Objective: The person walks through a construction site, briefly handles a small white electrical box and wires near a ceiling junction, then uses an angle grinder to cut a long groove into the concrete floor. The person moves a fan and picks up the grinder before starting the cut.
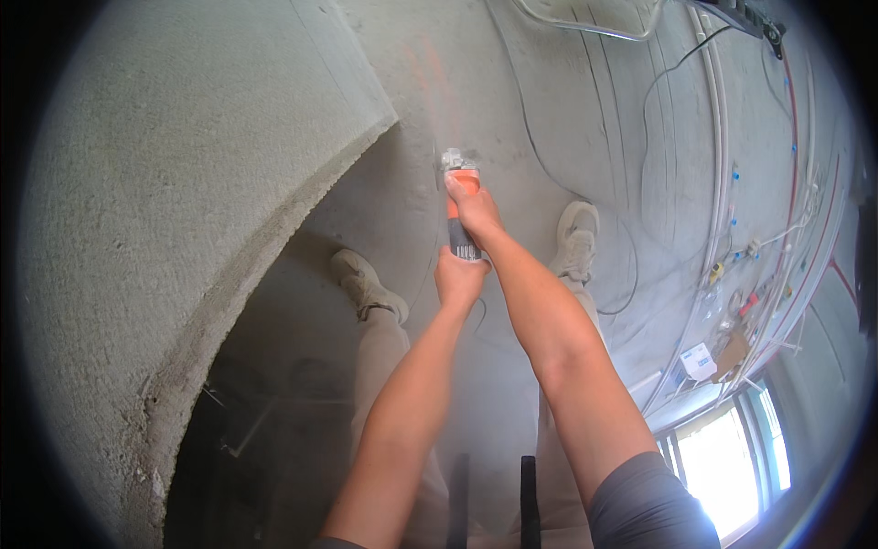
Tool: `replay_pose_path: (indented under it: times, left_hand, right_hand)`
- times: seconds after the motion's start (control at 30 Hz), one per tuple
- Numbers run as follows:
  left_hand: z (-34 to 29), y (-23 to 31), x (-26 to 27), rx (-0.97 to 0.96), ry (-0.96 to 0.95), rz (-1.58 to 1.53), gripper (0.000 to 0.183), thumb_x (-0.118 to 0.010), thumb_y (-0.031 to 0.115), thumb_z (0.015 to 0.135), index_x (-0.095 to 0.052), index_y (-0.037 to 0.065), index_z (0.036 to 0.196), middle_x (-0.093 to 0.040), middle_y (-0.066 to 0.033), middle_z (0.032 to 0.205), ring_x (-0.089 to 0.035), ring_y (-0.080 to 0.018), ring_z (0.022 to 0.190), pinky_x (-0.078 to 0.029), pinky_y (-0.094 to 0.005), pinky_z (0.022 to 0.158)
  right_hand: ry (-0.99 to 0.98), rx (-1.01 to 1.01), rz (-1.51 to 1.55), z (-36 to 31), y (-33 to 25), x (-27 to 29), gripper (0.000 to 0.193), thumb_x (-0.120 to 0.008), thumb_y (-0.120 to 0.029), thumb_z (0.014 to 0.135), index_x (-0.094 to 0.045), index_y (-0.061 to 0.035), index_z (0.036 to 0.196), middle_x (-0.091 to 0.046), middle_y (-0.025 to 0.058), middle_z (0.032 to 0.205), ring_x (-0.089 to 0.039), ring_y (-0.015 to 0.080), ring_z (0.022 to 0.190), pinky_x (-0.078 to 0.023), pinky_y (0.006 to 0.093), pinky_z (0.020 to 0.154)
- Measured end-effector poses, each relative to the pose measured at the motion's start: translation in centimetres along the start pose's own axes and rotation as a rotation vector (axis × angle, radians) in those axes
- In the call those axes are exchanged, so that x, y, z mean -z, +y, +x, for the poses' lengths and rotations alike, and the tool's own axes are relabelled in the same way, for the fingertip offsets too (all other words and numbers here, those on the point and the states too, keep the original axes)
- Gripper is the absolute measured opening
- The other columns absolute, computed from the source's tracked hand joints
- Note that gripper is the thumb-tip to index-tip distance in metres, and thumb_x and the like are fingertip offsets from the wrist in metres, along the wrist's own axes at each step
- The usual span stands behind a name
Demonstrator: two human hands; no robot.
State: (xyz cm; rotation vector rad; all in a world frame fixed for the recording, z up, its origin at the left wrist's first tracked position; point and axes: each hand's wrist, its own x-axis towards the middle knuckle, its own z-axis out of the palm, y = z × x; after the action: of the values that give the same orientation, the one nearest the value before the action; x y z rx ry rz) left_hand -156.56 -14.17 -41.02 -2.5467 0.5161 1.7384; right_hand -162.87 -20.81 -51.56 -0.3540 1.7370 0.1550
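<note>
An orange and dark grey angle grinder (460,183) points away from me at the grey concrete floor (549,110). My right hand (474,209) grips its orange front part. My left hand (458,277) is closed around the dark rear handle. The grinder's metal head sits near the floor in a haze of dust. Both my forearms reach down from the lower edge. My two dusty shoes, the left shoe (366,284) and the right shoe (576,240), stand on either side of the tool.
A rough concrete wall (165,201) fills the left, with a dark opening (256,412) at its foot. White pipes (718,119), red lines and thin black cables run over the floor at right. Small fittings and a box (698,360) lie near a bright window (732,457).
</note>
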Motion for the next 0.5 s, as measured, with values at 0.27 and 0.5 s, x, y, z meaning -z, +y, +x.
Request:
replay_pose_path:
  times: [0.27, 0.5]
  left_hand:
    - [0.0, 1.4, 0.2, 0.015, 0.005, -0.015, 0.052, -0.079, 0.017, 0.068, -0.058, -0.003, 0.111, -0.074, -0.0216, 0.101, -0.073, -0.0363, 0.091, -0.056, -0.0460, 0.082]
    - [0.4, 3.0, 0.6, 0.015, -0.001, -0.008, 0.053, -0.083, 0.019, 0.069, -0.059, -0.003, 0.111, -0.074, -0.0216, 0.103, -0.073, -0.0366, 0.095, -0.055, -0.0458, 0.085]
  right_hand:
    - [-0.016, 0.028, 0.006, -0.2, -1.3, 0.6, 0.094, -0.057, -0.078, 0.087, -0.053, -0.0028, 0.143, -0.064, 0.0204, 0.139, -0.063, 0.0342, 0.128, -0.047, 0.0470, 0.106]
    - [0.004, 0.013, -0.023, -0.1, -3.1, 1.0, 0.094, -0.058, -0.078, 0.086, -0.054, -0.0027, 0.142, -0.065, 0.0207, 0.138, -0.063, 0.0352, 0.128, -0.047, 0.0465, 0.106]
